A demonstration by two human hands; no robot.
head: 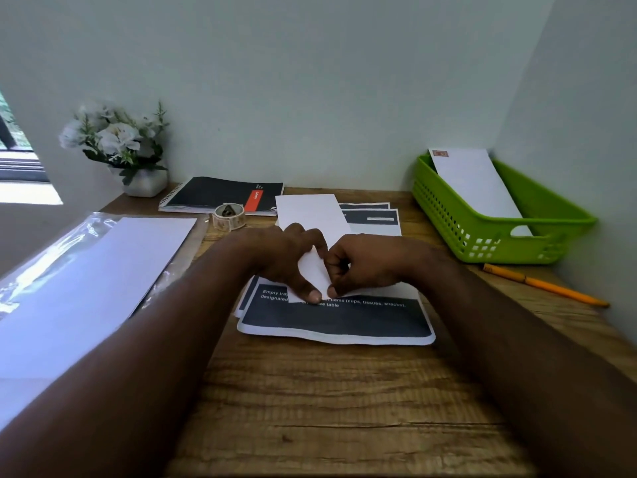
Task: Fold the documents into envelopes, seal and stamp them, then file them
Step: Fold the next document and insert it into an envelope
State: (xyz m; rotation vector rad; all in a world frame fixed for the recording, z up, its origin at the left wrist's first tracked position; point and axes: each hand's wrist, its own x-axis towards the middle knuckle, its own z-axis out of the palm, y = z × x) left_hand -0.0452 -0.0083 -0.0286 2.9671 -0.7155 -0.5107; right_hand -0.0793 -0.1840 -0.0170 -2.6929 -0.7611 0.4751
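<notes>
Far left: window (15,146) cut off by the frame edge, only a sliver visible. Clear plastic sleeve (44,270) of white sheets runs off the left edge; how many sheets, can't tell. Upper left: white flower pot (144,182) in the desk corner, spiral notebook (220,196) flat against the wall, stamp roll (229,216) just in front of it; stamp print too small to read. Centre: both hands meet over a folded white paper (312,270). Left hand (286,260) curled, thumb pressing the paper's near edge; right hand (362,263) curled, thumb and forefinger pinching the same edge. Whether it's a document or an envelope flap is hidden by the fingers. Under them a dark printed document (337,322), its text partly covered. Behind, a white envelope (310,212) lies over more printed sheets (374,217). Bare wooden desk (327,408) fills the near centre. Right: green basket (496,222) holds one stamped envelope (475,188) leaning on its back wall. Orange pencil (544,286) lies near the desk's right edge.
</notes>
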